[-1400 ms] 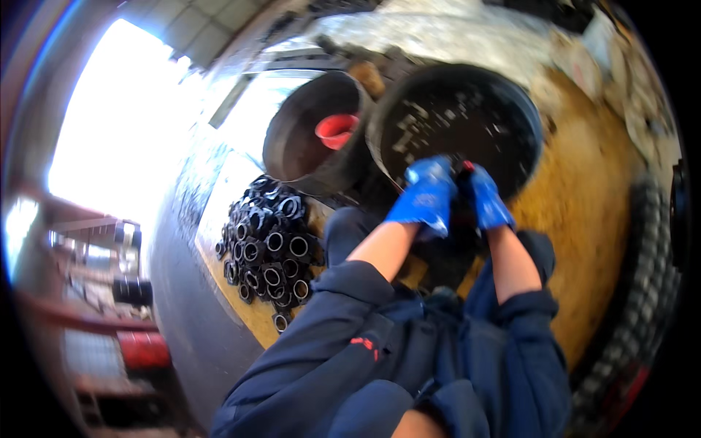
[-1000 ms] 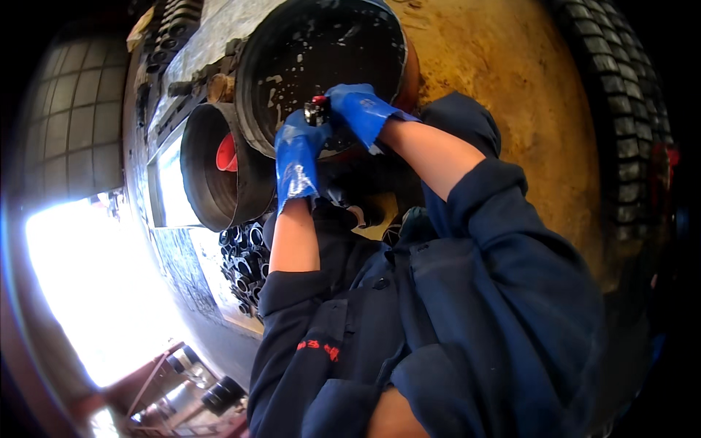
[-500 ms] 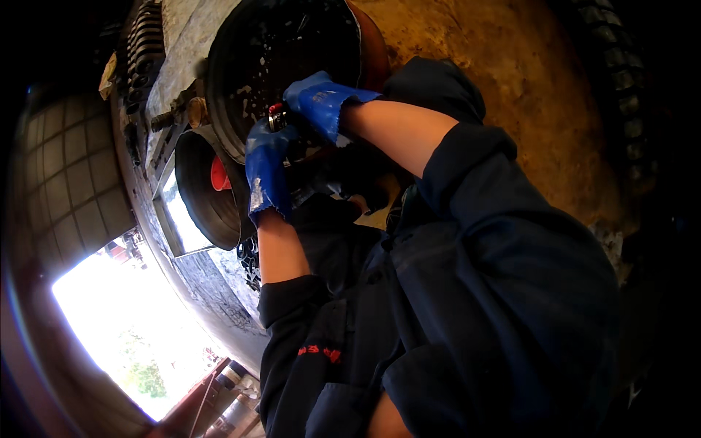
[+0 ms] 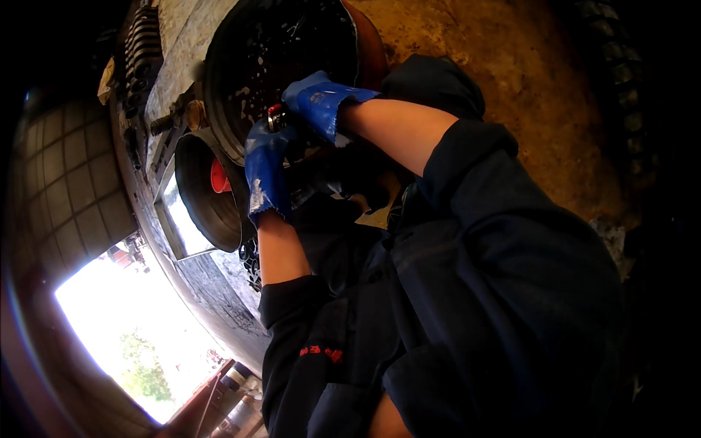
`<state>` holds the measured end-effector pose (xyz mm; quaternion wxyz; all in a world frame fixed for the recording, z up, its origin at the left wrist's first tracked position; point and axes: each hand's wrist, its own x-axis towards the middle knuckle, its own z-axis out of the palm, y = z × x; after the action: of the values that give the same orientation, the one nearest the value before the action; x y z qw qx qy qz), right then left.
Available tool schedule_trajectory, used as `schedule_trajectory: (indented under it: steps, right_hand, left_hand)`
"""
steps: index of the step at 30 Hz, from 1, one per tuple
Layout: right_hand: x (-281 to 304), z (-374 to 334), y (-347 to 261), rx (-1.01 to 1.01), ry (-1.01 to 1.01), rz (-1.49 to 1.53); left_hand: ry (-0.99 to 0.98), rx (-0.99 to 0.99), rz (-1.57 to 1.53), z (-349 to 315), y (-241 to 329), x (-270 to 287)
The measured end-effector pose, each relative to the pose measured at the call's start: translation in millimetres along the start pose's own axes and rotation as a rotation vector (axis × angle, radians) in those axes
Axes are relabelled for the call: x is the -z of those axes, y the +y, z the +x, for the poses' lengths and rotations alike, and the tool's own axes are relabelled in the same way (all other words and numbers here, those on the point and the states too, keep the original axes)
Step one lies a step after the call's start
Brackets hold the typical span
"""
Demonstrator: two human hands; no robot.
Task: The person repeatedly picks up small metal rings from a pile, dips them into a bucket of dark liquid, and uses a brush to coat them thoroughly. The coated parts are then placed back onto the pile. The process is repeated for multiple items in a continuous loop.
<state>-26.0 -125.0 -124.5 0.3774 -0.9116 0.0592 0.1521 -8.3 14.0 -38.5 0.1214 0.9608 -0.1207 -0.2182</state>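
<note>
Both my hands wear blue rubber gloves and meet over the near edge of a large dark drum. A small shiny metal part with a red end sticks up between them; its lower portion is hidden. My left hand is closed around this part from below. Close against its right side is my right hand, its fingers curled and mostly out of sight, so what they hold cannot be made out. Pale specks and dark wet-looking patches show inside the drum.
Left of the drum stands a smaller dark tub with a red object inside. Behind it lies a bright, light-coloured tray. A coiled spring sits at upper left. Stained brown floor spreads to the right.
The view has shifted very slightly. My hands and the small metal part stay in nearly the same place over the drum.
</note>
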Motion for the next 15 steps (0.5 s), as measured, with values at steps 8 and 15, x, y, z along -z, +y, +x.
schedule_trajectory:
  steps: [8,15]
  right_hand:
    - [7,-4,-5,-0.039,-0.057,-0.020]
    - [9,-9,-7,-0.022,-0.039,-0.026]
  left_hand:
    - [-0.025,0.048,0.055,0,9,5]
    - [-0.019,-0.003,-0.045,-15,10,8]
